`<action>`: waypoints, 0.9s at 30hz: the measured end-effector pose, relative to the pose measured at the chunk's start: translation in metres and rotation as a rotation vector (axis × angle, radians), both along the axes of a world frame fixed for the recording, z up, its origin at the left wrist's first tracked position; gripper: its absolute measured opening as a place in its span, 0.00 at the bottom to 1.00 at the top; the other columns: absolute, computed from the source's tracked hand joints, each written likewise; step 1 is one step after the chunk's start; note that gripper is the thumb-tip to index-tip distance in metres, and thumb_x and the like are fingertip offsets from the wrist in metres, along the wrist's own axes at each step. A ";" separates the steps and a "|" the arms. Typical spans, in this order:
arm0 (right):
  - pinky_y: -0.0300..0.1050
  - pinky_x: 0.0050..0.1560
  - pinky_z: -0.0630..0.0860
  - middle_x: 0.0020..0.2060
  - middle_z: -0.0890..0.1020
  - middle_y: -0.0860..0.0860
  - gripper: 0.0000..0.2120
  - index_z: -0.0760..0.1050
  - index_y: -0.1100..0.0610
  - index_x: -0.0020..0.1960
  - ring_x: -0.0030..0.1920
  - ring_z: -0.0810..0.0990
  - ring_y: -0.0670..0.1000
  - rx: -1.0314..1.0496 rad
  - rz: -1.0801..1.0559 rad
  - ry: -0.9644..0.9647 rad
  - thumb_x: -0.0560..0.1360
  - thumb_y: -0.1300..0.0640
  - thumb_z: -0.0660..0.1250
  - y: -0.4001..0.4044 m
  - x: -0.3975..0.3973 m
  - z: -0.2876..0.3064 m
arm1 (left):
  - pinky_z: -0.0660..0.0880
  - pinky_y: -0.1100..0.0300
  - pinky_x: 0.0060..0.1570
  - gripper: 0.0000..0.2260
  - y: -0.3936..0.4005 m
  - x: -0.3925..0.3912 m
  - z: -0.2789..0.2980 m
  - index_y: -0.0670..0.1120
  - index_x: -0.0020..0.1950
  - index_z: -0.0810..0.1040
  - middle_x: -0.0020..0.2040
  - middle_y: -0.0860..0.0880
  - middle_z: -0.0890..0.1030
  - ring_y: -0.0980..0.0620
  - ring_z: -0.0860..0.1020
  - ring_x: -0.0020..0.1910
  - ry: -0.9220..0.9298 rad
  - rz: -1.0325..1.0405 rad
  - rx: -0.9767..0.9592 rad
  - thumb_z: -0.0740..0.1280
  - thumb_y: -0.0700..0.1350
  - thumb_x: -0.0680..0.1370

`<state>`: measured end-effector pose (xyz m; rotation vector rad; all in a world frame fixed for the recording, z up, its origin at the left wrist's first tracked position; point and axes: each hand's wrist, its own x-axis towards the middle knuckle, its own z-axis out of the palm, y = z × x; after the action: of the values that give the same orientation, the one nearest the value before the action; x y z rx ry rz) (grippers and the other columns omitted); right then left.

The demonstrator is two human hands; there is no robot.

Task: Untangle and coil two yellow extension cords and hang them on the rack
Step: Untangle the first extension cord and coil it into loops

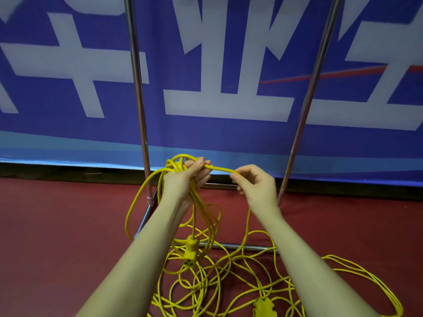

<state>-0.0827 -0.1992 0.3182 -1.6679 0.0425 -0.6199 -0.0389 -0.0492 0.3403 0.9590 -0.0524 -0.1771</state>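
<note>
- Behind everything hangs a blue banner (229,65) with large white characters, cropped at the top and both sides; below it lies a dark red floor (57,225).
- A chrome rack (139,99) stands against the banner: two uprights run out of the frame at 12 o'clock, so any top bar is out of view, and a base bar crosses low behind the forearms.
- The left hand (185,181) grips a bundle of yellow cord loops (137,202), fingers curled round it. The loops hang long-axis vertical toward 6 o'clock, in front of the rack's left upright.
- A yellow socket end (190,251) dangles from the bundle, its face pointing down.
- The right hand (256,184) pinches a single strand (219,169) between thumb and fingertips; it runs roughly level from 9 to 3 o'clock between the two hands.
- Tangled cord (229,282) sprawls over the floor at 6 o'clock, draped across the base bar and cut off by the bottom edge.
- Another yellow connector (264,307) lies in the tangle, partly cropped; which cord it belongs to cannot be told.
</note>
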 end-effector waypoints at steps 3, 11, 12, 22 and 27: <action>0.41 0.37 0.72 0.30 0.78 0.44 0.11 0.77 0.50 0.38 0.33 0.74 0.43 -0.042 -0.078 -0.115 0.75 0.63 0.68 0.007 -0.007 0.022 | 0.81 0.62 0.38 0.06 -0.001 -0.004 0.020 0.43 0.42 0.77 0.37 0.49 0.85 0.54 0.84 0.37 -0.039 0.007 0.020 0.66 0.38 0.78; 0.37 0.37 0.70 0.31 0.77 0.46 0.13 0.76 0.50 0.38 0.32 0.73 0.41 -0.079 -0.213 -0.219 0.80 0.57 0.62 0.002 -0.001 0.136 | 0.80 0.64 0.35 0.10 -0.017 -0.011 0.138 0.46 0.37 0.74 0.31 0.51 0.83 0.54 0.84 0.33 -0.211 -0.019 -0.048 0.67 0.37 0.78; 0.40 0.36 0.72 0.30 0.77 0.47 0.13 0.76 0.51 0.38 0.32 0.73 0.43 -0.063 -0.201 -0.210 0.80 0.56 0.61 0.000 -0.001 0.152 | 0.79 0.65 0.34 0.10 -0.019 -0.013 0.154 0.46 0.37 0.74 0.31 0.51 0.83 0.55 0.83 0.33 -0.235 -0.020 -0.054 0.67 0.38 0.78; 0.35 0.21 0.56 0.21 0.63 0.46 0.17 0.71 0.59 0.36 0.21 0.59 0.44 0.035 0.272 -0.144 0.81 0.53 0.59 -0.023 -0.038 0.248 | 0.64 0.67 0.20 0.07 -0.032 -0.014 0.259 0.44 0.39 0.76 0.31 0.47 0.83 0.60 0.66 0.19 -0.314 0.017 0.120 0.73 0.42 0.74; 0.37 0.23 0.61 0.24 0.69 0.49 0.09 0.73 0.60 0.43 0.23 0.64 0.46 -0.122 0.065 -0.098 0.74 0.56 0.70 -0.026 -0.040 0.228 | 0.63 0.67 0.18 0.13 -0.036 -0.012 0.241 0.45 0.33 0.72 0.35 0.43 0.83 0.59 0.65 0.17 -0.236 -0.034 0.289 0.74 0.40 0.73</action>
<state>-0.1228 -0.2252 0.5462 -1.7472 -0.1219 -0.6649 -0.0509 -0.0848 0.5818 1.2646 -0.2658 -0.1029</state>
